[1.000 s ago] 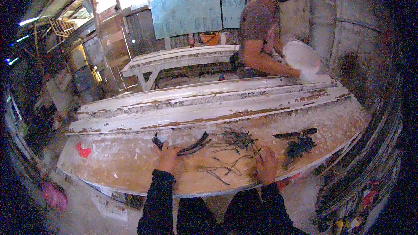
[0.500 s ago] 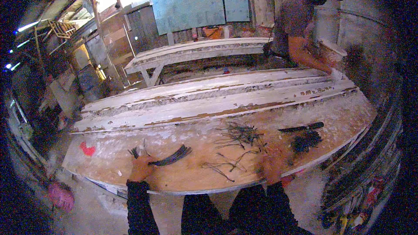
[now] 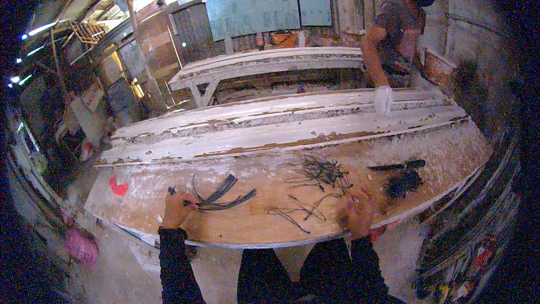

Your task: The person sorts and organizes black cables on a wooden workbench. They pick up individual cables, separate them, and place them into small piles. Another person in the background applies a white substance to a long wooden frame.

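Note:
My left hand (image 3: pixel 179 209) is closed around a bundle of thin black strands (image 3: pixel 226 193) above the near left of the wooden board. The strands fan out to the right in two clumps, with short ends poking out on the other side. My right hand (image 3: pixel 358 212) is low over the board's near edge, its fingers blurred. Beside it lie a few loose dark cords (image 3: pixel 304 208). A tangled heap of similar cords (image 3: pixel 322 170) sits just beyond. Farther right are a dark-handled knife (image 3: pixel 397 165) and a black clump (image 3: pixel 403 184).
The board (image 3: pixel 264 228) has a red mark (image 3: pixel 118 186) at left. White-smeared planks (image 3: pixel 236 138) run along its far side. A co-worker's white-gloved hand (image 3: pixel 383 99) touches them. Behind stands a white bench (image 3: pixel 270 63). A pink object (image 3: pixel 82 245) lies at lower left.
The strands in my left hand have spread from one clump into two. The co-worker's gloved hand has moved left along the planks. The whole view has shifted slightly.

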`<state>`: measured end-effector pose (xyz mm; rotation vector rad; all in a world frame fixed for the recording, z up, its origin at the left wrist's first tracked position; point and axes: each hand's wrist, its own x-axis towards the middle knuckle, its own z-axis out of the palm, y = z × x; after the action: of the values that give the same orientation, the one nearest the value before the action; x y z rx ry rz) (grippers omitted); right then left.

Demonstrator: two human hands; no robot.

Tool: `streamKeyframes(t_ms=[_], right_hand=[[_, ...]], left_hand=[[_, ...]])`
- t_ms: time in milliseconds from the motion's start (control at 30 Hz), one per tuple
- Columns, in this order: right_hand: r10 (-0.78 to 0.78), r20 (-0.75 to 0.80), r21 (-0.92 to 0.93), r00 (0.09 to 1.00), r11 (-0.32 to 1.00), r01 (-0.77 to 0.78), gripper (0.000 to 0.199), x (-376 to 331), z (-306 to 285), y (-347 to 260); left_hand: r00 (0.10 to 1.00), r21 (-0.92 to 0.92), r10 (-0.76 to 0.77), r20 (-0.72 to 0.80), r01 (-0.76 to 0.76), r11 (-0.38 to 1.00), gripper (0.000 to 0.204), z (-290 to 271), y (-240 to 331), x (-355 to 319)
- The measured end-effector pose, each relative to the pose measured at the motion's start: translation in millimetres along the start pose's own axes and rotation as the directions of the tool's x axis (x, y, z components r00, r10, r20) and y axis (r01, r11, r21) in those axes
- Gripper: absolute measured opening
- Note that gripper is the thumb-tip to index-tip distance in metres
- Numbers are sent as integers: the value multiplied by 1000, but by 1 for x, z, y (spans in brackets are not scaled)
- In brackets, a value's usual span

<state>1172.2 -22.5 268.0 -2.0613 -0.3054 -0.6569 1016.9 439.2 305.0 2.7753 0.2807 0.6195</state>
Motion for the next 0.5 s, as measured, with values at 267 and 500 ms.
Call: streamKeyframes(t_ms=[267, 500], right_hand=[[-67, -52, -48, 996, 997, 64, 14, -2, -3, -4], [-50, -64, -22, 997, 999, 48, 11, -2, -2, -2]], left_hand=[[995, -149, 97, -15, -98, 984, 8, 15, 17, 6], [992, -103, 119, 33, -115, 988, 9, 10, 34, 14]])
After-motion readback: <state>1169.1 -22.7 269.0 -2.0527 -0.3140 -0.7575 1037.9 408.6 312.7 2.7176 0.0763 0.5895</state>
